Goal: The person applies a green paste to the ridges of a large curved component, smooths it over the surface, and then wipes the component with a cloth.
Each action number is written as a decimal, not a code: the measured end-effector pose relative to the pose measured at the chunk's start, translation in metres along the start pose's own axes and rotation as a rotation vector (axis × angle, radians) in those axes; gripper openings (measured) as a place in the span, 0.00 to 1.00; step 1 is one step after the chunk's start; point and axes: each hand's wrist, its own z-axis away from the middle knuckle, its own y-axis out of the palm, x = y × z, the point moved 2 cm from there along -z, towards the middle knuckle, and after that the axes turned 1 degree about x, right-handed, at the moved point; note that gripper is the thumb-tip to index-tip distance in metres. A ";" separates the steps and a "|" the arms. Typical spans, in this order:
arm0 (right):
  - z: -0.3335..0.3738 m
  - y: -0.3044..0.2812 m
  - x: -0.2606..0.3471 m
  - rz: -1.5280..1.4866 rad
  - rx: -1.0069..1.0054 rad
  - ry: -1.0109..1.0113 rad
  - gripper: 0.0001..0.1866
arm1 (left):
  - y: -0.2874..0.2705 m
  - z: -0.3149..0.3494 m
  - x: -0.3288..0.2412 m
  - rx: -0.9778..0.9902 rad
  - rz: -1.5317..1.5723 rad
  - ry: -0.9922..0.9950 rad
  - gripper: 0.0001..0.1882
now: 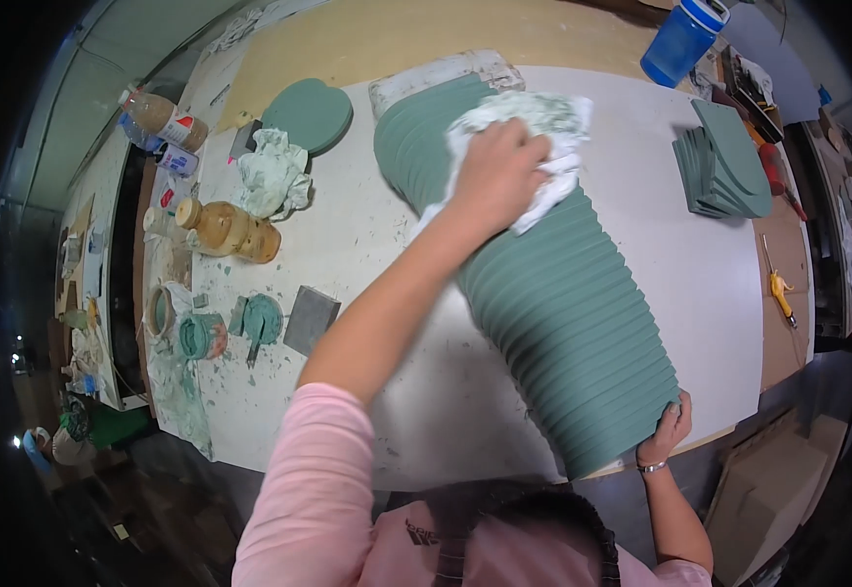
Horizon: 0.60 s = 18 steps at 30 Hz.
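A long row of overlapping green flat pieces [573,313] lies fanned out across the white table, from the far middle to the near right edge. My left hand [497,176] is closed on a crumpled white cloth [563,127], pressed onto the far part of the row; the cloth has green smears. At the near right corner of the row, my right hand [668,430] grips its edge with curled fingers; part of that hand is hidden behind the pieces. A pale, stained slab [411,90] shows under the row's far end.
At left are green rounded pieces [309,115], a crumpled rag [274,174], a yellowish bottle [235,233], a jar of green paste [196,336] and a grey square plate [312,319]. At right stand a blue bottle [680,44], stacked green pieces [719,166] and a yellow-handled tool [780,292].
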 end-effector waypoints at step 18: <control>-0.004 0.002 0.005 -0.008 0.033 -0.008 0.15 | -0.037 0.039 0.041 -0.146 -0.215 -0.256 0.20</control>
